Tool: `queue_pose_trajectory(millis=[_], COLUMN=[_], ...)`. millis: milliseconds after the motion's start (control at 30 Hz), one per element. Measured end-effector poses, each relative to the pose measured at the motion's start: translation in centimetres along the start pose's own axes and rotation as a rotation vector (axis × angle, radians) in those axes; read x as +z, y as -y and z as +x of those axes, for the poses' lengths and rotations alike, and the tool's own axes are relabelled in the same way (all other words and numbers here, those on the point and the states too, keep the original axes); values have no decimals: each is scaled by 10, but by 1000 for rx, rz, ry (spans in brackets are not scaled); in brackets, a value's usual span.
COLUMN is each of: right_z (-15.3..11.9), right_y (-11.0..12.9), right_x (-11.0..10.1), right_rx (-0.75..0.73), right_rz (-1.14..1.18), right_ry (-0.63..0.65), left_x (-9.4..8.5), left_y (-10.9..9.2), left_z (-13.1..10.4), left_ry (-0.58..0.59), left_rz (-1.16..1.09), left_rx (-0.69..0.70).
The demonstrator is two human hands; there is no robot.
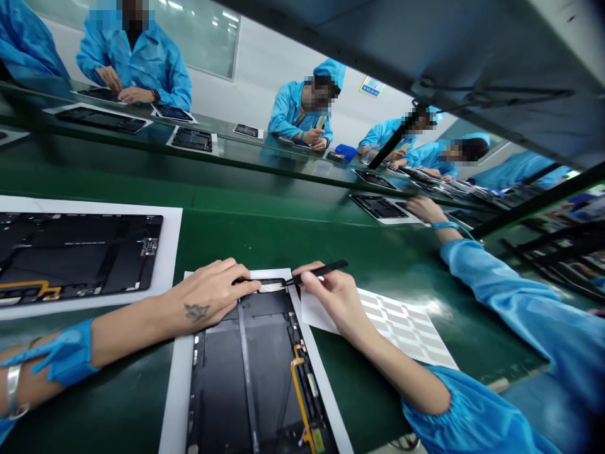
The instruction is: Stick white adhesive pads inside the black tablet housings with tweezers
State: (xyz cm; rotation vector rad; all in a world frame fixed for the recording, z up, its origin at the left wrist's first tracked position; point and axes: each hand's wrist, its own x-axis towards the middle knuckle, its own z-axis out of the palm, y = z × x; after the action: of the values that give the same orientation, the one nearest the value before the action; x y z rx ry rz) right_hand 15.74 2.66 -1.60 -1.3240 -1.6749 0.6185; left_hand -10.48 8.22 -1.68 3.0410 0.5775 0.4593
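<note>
An opened tablet (pixel 222 372) with dark internals and an orange flex cable (pixel 297 381) lies on a white sheet in front of me. My left hand (pixel 210 295) rests over its far left corner, one finger stretched to the end of a pale strip (pixel 273 287) along the far edge. Some of its other fingers are partly hidden. Closed around black tweezers (pixel 326 271), my right hand (pixel 338 302) brings their tips to the strip's right end. Under and beside that hand lies a white sheet of greyish rectangular stickers (pixel 401 325).
Another opened tablet (pixel 80 252) lies on white backing at left. A co-worker's hand (pixel 425 210) reaches in at right near more tablets (pixel 378 207). Across the green bench (pixel 227 233), people in blue work along a raised ledge. A dark shelf (pixel 425 50) overhangs the upper right.
</note>
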Motion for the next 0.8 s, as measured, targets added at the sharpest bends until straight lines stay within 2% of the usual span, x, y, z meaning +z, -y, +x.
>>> queue_pose_trajectory(millis=[100,133,200,400,800], right_z=[-6,-7,-8,-7,-8], right_y=[10,13,18,16,18], right_x=[0,0,0,2,1], right_rx=[-456,-564,-672,-724,-687], right_rz=[-177,-230,-330,-448,-401], right_ry=[117,156,209,216,186], left_x=[2,2,2,0,0], left_y=[0,0,-1,-3,-3], left_z=[0,0,0,2,2], left_ry=[-5,-3,3,10,15], left_rz=[-37,-50,-61,-57,-23], left_rx=[-4,-6,-15,-39,-21])
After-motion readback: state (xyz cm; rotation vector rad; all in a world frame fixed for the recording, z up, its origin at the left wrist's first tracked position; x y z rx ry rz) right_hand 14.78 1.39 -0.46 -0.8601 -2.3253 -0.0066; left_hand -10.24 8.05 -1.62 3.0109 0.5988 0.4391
